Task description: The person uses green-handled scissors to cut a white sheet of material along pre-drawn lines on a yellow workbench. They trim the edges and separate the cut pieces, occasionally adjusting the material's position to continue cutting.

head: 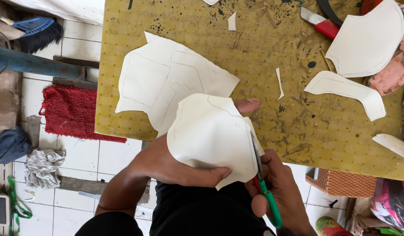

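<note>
A stained yellow counter (202, 48) carries a large white sheet with pencilled outlines (167, 83) and several cut white pieces (368, 39). Just over its near edge the left hand (167, 164) holds a curved white paper piece (210, 135), fingers closed on it: thumb pressed across its lower edge, a fingertip (250, 104) showing past its upper right. The right hand (278, 188), fingers wrapped round green-handled scissors (265, 188), has the blades at the piece's right edge.

I see a cream paper piece (210, 135) with pencilled outlines, curled and raised off the yellow table — green-handled scissors (263, 183) at its right edge, blades pointing away.
</note>
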